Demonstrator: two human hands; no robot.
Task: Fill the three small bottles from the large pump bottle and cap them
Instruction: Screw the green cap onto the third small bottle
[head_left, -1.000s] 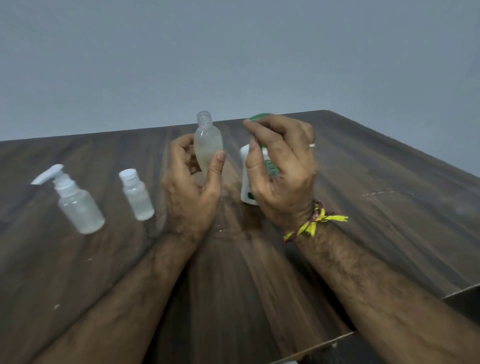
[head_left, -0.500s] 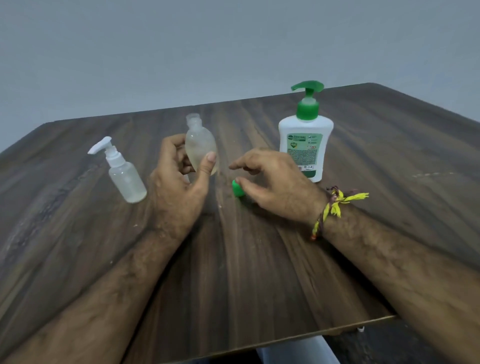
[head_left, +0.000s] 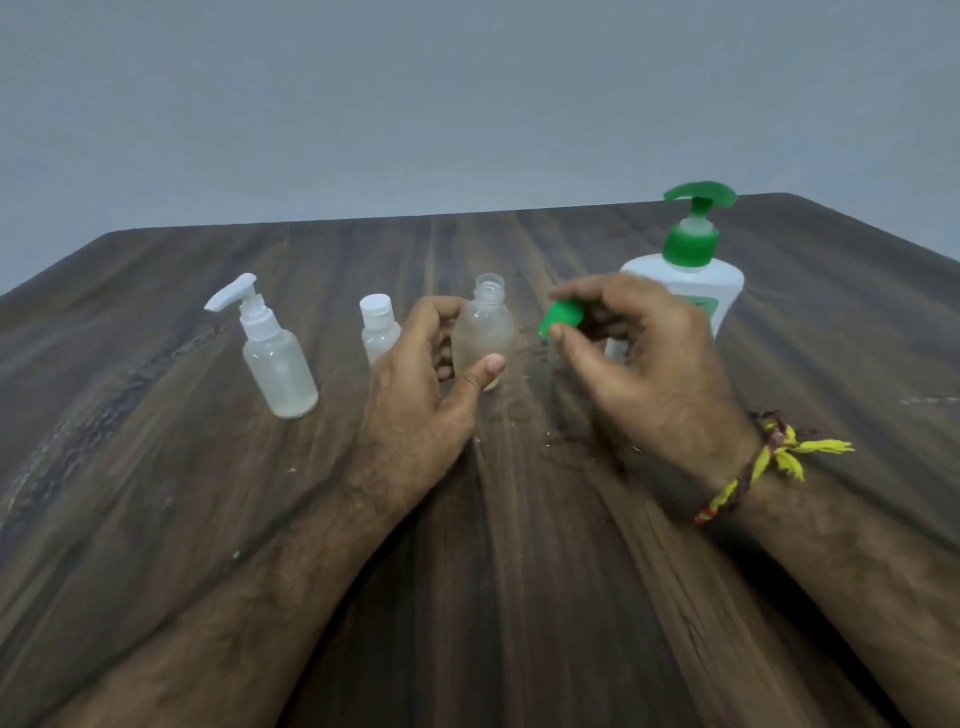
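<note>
**Open bottle in my left fingers, green cap in my right**

My left hand holds the small frosted clear plastic bottle upright, its threaded neck open and uncapped. My thumb presses across its lower front while my other fingers curl round its back, so the neck stands free above them. My right hand pinches the small green plastic cap between thumb and forefinger; the cap hangs just to the right of the bottle's shoulder, near it but not touching, a little below the mouth.

Behind the knuckles of my left fingers stands a small clear bottle with a white flip cap, partly hidden by that hand. Further left, well apart from my fingers, a clear bottle with a white pump top stands on the dark wood-grain bench. Beyond my right fingers stands the large white pump bottle with a green pump head, its lower body hidden behind that hand. A yellow and brown thread band is tied round my right wrist.
</note>
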